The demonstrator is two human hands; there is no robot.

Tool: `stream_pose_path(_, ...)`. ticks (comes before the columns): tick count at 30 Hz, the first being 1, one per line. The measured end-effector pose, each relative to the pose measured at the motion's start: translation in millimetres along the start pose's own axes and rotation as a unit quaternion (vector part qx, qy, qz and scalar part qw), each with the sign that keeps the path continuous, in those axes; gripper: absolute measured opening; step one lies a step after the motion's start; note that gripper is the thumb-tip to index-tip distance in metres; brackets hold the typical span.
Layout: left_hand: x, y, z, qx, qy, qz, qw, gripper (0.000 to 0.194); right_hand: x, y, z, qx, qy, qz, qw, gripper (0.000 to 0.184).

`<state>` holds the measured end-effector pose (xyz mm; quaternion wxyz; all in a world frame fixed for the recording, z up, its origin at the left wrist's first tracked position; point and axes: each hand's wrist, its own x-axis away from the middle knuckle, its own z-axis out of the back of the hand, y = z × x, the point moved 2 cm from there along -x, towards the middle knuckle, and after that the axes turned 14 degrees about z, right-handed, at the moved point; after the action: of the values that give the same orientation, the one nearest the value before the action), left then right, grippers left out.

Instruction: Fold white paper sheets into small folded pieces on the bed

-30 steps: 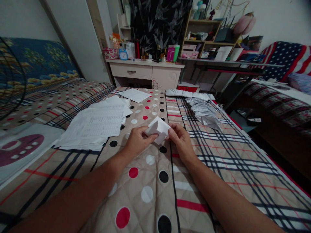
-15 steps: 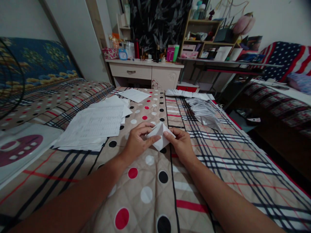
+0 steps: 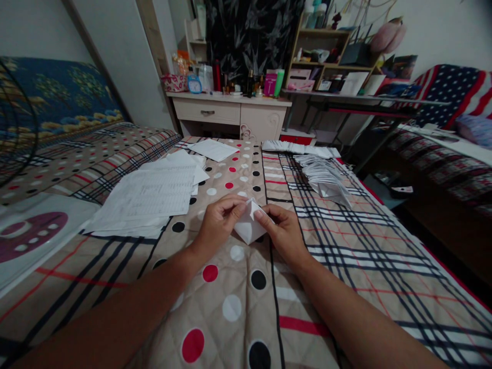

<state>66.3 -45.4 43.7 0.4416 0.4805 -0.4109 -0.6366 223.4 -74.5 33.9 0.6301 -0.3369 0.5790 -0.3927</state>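
Between my two hands is a small folded piece of white paper [image 3: 249,229], held just above the patterned bedspread with one corner pointing towards me. My left hand [image 3: 220,219] pinches its upper left edge between thumb and fingers. On the opposite side, my right hand [image 3: 282,228] grips it, the thumb lying on the front face and the fingers behind. The fingers hide part of the paper's sides and back. To the left lies a stack of printed sheets [image 3: 149,189]. A row of folded white papers [image 3: 323,177] rests on the bed to the right.
Another white sheet [image 3: 213,149] and a long folded paper strip [image 3: 300,149] lie further back. A white bag with a purple print [image 3: 38,230] is at the left edge. Beyond the bed stand a white dresser [image 3: 207,114] and a desk [image 3: 365,97] with shelves.
My left thumb has moved up from the paper's front face to its top left edge. The paper has tilted slightly and its lower corner sits a little lower.
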Motion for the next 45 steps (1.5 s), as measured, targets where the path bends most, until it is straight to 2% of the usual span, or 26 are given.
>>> stream_pose_path(3,4.3,4.2,-1.4,-0.043,-0.026,-0.023,0.998,0.02,-1.9,-0.9,1.4,0.001,0.029,-0.003,1.0,0.03)
stream_pose_path(4,6.0,5.8,-1.9,-0.068,-0.023,-0.046,0.996,0.027,-2.3,-0.8,2.0,-0.001,0.041,-0.002,0.999,0.03)
stream_pose_path(7,10.4,9.7,-3.5,-0.154,0.026,-0.128,0.979,0.044,-2.6,1.3,3.2,-0.02,0.067,-0.009,0.998,0.029)
stream_pose_path(11,12.2,11.0,-4.5,-0.226,0.071,-0.185,0.954,0.036,-1.9,3.1,2.7,-0.04,0.066,-0.02,0.997,0.028)
stream_pose_path(18,10.0,11.2,-1.7,-0.268,0.096,-0.192,0.939,0.022,-1.5,0.7,-0.9,-0.047,0.043,-0.03,0.998,0.029)
stream_pose_path(27,9.7,7.2,-6.1,-0.231,0.095,-0.202,0.947,0.009,-1.0,4.3,-1.2,-0.021,0.032,-0.038,0.999,0.04)
stream_pose_path(32,7.1,8.9,-4.9,-0.133,0.113,-0.136,0.975,0.006,-1.2,7.8,-1.8,-0.042,0.027,-0.057,0.997,0.04)
stream_pose_path(36,6.8,8.8,-5.2,-0.096,0.118,-0.09,0.984,0.006,-0.8,7.6,-2.3,-0.03,0.015,-0.071,0.997,0.04)
stream_pose_path(40,7.8,10.3,-5.2,-0.107,0.118,-0.122,0.98,0.005,-1.2,5.8,-2.5,-0.009,0.014,-0.065,0.998,0.042)
stream_pose_path(45,9.4,13.1,-4.0,-0.152,0.113,-0.203,0.961,0.007,-1.0,6.1,-3.4,0.013,0.016,-0.067,0.998,0.042)
